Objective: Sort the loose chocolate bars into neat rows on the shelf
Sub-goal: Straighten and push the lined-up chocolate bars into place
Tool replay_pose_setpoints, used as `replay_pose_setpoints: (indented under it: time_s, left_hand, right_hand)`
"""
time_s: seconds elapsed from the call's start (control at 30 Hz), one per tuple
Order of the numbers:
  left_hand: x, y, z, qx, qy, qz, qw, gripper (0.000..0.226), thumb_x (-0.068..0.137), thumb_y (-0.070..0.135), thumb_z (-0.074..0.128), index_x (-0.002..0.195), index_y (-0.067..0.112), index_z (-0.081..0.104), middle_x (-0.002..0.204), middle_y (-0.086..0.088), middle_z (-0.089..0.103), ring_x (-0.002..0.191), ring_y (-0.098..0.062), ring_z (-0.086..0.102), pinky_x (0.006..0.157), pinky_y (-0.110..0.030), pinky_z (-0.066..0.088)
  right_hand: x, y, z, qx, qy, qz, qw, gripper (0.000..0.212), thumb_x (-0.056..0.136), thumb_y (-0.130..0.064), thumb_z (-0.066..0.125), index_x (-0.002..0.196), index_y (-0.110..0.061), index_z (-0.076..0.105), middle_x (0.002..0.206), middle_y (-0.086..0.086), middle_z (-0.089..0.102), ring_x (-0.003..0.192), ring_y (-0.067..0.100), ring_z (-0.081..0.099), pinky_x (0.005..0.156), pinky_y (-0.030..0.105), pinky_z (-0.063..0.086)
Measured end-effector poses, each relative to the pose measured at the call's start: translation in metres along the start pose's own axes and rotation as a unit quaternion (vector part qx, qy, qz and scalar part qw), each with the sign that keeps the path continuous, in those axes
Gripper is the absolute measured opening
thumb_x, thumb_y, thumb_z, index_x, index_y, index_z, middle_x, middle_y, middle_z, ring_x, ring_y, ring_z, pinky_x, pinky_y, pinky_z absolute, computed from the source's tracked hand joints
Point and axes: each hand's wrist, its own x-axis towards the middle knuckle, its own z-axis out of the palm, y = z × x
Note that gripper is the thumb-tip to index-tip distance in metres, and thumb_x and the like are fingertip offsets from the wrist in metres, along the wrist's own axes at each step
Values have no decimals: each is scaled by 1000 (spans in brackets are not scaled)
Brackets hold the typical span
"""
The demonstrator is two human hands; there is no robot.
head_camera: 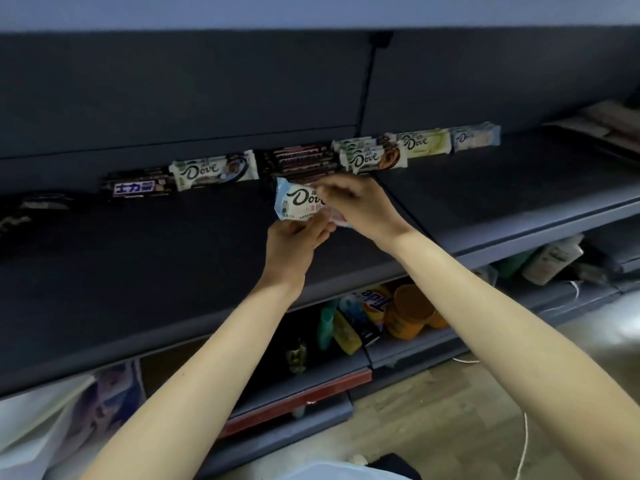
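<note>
together, left hand (294, 244) and right hand (356, 202) pinch a pale-blue dove bar (298, 200) above the shelf (173, 271).

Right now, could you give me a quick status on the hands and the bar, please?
Dove bar pinched by left hand and right hand, above shelf. Behind it, back row lined up. Nothing seen blocking.

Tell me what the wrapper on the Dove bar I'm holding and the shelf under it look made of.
Dove bar: its wrapper looks like thin plastic film, glossy and printed, with a crimped end. Shelf: probably painted metal, dark and matte, with a thin folded front lip.
</note>
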Motion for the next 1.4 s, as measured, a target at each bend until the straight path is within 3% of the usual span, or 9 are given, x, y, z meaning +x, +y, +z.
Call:
replay_pose_setpoints:
  time_s: [0.1,0.23,0.4,0.53,0.7,0.93,1.1,1.2,1.4]
  left_hand:
    - [8,-13,32,5,6,-10,1000,10,89,6,57,87,15,61,84,-1,67,88,-15,65,82,-24,51]
    - [20,-30,61,9,79,-11,997,31,89,8,56,115,19,43,114,-8,55,103,-19,58,75,-21,48]
    - [28,-46,100,45,127,15,991,35,91,10,52,123,21,43,109,4,53,94,-7,53,76,-19,43]
    - [38,-56,132,198,78,88,973,21,91,11,51,109,22,53,95,14,56,89,-2,54,73,-11,42]
    - [55,-81,170,434,-21,161,886,23,89,15,54,111,17,58,112,-1,59,106,-17,53,87,-21,36]
    - [77,-89,203,583,-113,177,785,30,88,24,54,118,19,57,127,-3,51,120,-26,42,96,-39,39]
    - [84,-101,208,597,-121,151,778,36,91,27,51,127,19,50,135,-1,47,137,-21,19,107,-36,24]
    - [86,-105,204,595,-115,160,779,39,90,36,50,125,17,53,131,-1,51,135,-21,23,109,-31,22]
    - [88,-107,205,612,-112,156,767,75,66,66,23,119,23,56,126,6,50,128,-17,29,104,-32,27]
  right_hand:
    - [7,24,-33,-22,35,13,999,9,88,-32,61,90,-37,67,83,-23,62,82,1,62,93,38,48]
    - [14,56,-72,-28,73,14,997,9,86,-38,61,84,-45,66,82,-23,63,95,13,63,100,52,41]
    - [25,91,-117,-90,67,26,993,15,90,-36,56,80,-47,60,92,-22,60,100,16,62,103,47,37]
    - [39,116,-149,-164,82,39,982,18,92,-36,51,98,-33,67,107,-12,65,105,17,59,95,34,25]
    - [53,150,-184,-255,86,26,963,21,93,-37,49,101,-33,68,115,-14,62,122,23,30,89,38,20]
    - [79,185,-227,-281,97,46,954,23,95,-29,46,98,-26,68,115,-7,58,109,15,51,100,42,17]
    - [103,205,-260,-316,90,54,943,25,96,-28,43,107,-27,66,120,-5,57,113,16,49,99,42,17]
    - [121,219,-282,-327,101,83,936,27,96,-22,42,107,-21,66,123,-1,57,113,19,48,100,43,18]
    - [144,239,-296,-324,138,94,931,29,93,-14,38,89,-24,65,115,5,59,106,24,51,101,45,19]
